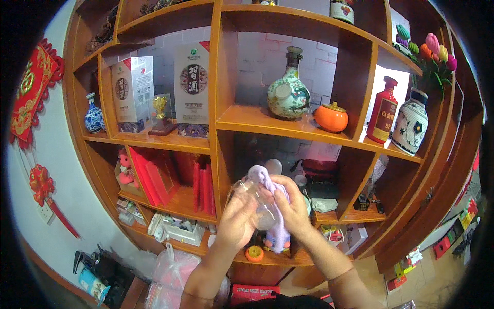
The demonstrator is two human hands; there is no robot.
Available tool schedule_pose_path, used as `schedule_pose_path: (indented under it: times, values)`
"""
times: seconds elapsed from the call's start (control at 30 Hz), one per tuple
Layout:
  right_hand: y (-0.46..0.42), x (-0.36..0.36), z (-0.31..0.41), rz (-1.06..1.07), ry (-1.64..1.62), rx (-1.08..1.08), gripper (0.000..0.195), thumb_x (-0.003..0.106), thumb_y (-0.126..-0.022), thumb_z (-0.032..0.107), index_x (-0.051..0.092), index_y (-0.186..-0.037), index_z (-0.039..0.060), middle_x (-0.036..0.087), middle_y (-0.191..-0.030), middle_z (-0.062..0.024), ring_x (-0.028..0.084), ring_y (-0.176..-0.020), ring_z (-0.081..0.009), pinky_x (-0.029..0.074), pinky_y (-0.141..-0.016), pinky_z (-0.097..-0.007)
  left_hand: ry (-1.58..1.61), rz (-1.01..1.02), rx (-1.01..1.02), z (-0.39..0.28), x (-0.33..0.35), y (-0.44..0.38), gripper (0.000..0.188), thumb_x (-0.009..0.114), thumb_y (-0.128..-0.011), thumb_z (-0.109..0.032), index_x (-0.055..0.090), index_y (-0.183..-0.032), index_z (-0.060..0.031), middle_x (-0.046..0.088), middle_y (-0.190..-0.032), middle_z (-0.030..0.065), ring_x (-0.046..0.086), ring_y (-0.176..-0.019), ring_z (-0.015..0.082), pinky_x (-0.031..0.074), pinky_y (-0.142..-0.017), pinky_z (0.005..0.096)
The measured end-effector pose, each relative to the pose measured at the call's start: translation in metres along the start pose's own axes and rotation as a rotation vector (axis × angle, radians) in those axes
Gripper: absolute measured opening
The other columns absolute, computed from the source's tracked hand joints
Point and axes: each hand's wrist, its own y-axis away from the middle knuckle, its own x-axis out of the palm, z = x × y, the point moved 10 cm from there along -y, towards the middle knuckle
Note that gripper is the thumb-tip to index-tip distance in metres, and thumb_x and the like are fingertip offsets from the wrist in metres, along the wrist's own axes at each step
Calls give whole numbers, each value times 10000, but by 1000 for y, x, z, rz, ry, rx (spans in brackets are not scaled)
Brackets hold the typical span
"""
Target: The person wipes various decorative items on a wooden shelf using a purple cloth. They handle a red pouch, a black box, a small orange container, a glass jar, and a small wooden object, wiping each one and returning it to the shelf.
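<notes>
My left hand (238, 220) grips a clear, see-through vessel (267, 217), glass or plastic, with its rounded end towards my right side. A lilac cloth (281, 228) is bunched in my right hand (292, 202), pressed against the vessel's far side. The cloth's loose end hangs down below the fingers. Both hands are raised in front of the lower middle compartment of a wooden shelf unit (251, 125). Part of the vessel is hidden by my fingers and the cloth, so its full shape cannot be told.
Above my hands stand a painted porcelain bottle (288, 90) and an orange lidded jar (331, 117). To the right are a red bottle (382, 112) and a black-and-white vase (410, 121). A small orange pot (254, 253) sits below. Plastic-wrapped bundles (175, 270) lie lower left.
</notes>
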Motion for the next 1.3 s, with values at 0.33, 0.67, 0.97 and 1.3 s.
schedule_pose_path:
  times: [0.33,0.67,0.97,1.3]
  values:
    - [98,0,-5,83,262,-263,240,709,-815,21,657,-1050,19,628,-1190,-179,608,-1132,-322,463,-990,-409,87,-61,122,-4,17,-18,393,567,-1050,-209,453,-1380,-28,574,-1307,128,561,-1255,256,441,-1101,438]
    - [89,10,-60,154,-786,574,950,662,-921,594,258,-1585,47,415,-1544,-127,412,-1426,-261,330,-1173,-408,-957,169,287,-1,63,-7,579,765,-879,-140,465,-1352,6,540,-1458,207,422,-1442,309,188,-1223,459]
    - [81,-19,-43,68,-540,399,841,822,-809,391,405,-1463,65,488,-1401,-79,466,-1332,-209,356,-1117,-358,-988,178,197,-11,57,6,630,850,-763,-94,561,-1312,17,507,-1444,195,494,-1378,315,377,-1149,417]
    - [39,-64,68,69,592,-83,674,909,-701,249,576,-1248,38,658,-1184,-155,659,-1096,-317,520,-951,-399,-1903,334,619,-42,127,9,622,853,-676,-175,659,-1250,-33,639,-1199,90,582,-1078,302,467,-947,446]
